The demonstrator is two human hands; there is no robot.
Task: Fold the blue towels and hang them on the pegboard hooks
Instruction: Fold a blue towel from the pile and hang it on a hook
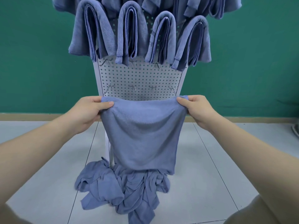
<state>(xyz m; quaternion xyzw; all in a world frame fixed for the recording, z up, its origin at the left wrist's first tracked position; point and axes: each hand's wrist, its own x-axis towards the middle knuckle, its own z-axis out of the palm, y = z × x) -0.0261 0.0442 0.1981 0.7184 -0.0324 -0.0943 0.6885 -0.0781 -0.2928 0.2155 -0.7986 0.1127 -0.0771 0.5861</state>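
Note:
A blue towel [142, 135] hangs spread in front of me, its top edge stretched between my hands. My left hand [90, 112] pinches its top left corner and my right hand [197, 110] pinches its top right corner. Behind it stands the white pegboard [139, 78]. Several folded blue towels [129, 33] hang over hooks on its upper rows. Two lower rows of metal hooks [152, 88] are bare. A crumpled pile of blue towels [123, 188] lies on the floor at the pegboard's foot, partly hidden by the held towel.
The pegboard stands on white legs [107, 147] against a green wall [40, 62]. Pale floor tiles [210, 183] spread on both sides of the pile. A dark object [296, 130] shows at the right edge.

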